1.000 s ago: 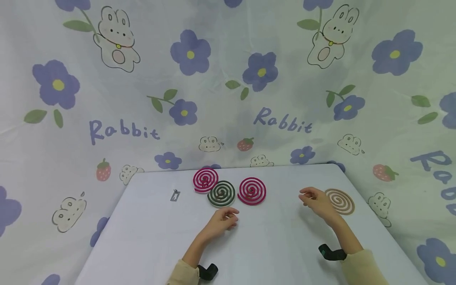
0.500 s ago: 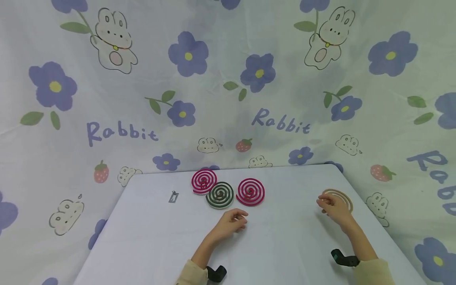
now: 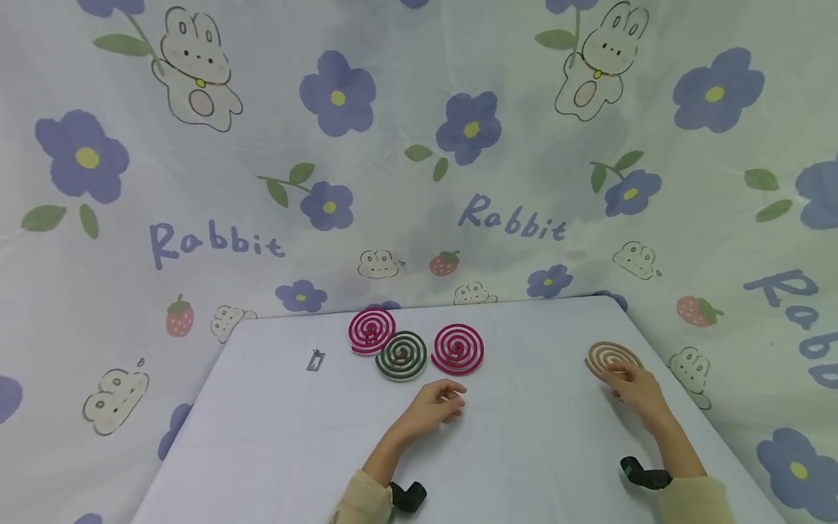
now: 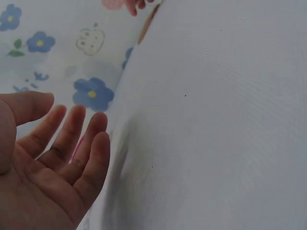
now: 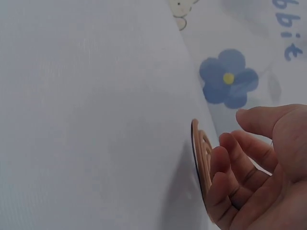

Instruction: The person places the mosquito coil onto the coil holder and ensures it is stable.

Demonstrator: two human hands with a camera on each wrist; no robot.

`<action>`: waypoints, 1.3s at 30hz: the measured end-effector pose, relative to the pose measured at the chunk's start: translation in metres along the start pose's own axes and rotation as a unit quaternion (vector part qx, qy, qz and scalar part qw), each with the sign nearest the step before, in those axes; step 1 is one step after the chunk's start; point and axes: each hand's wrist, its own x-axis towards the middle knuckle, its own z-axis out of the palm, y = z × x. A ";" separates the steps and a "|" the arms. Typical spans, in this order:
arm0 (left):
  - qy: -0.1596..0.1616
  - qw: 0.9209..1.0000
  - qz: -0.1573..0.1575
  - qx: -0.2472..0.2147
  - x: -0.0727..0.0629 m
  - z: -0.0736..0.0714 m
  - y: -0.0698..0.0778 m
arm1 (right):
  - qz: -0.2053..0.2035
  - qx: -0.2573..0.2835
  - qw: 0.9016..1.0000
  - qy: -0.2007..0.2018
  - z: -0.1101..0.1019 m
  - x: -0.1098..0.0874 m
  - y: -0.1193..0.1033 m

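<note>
A tan mosquito coil (image 3: pixel 599 356) lies flat near the table's right side. My right hand (image 3: pixel 636 393) is over its near edge, and the fingertips overlap it in the head view. In the right wrist view, the loosely bent fingers (image 5: pixel 230 167) come right up to the tan coil (image 5: pixel 201 163), with the thumb held apart from them. My left hand (image 3: pixel 432 407) hovers with relaxed fingers, holding nothing, just in front of a red mosquito coil (image 3: pixel 457 372). Beside that coil are a dark green coil (image 3: pixel 401 378) and another red coil (image 3: pixel 356 320), which touch or overlap at their edges.
A small metal coil stand (image 3: pixel 316 360) lies to the left of the coils. The white-covered table (image 3: pixel 262 437) ends at the back against a hanging cloth (image 3: pixel 419 160) printed with rabbits and blue flowers.
My right hand has moved right and down onto the near edge of the tan coil. My left hand has drifted right, from below the green coil toward the right-hand red one.
</note>
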 end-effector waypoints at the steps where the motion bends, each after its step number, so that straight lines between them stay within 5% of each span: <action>1: -0.002 1.000 0.002 0.002 0.002 0.000 0.000 | 0.001 0.001 1.000 0.001 -0.002 0.000 0.002; 15: -0.023 1.000 -0.001 0.011 0.017 0.011 0.006 | 0.035 -0.030 0.999 0.007 -0.010 0.005 0.017; 39: -0.034 0.999 -0.006 -0.005 0.030 0.030 0.000 | 0.014 -0.109 0.994 0.021 0.000 0.016 0.021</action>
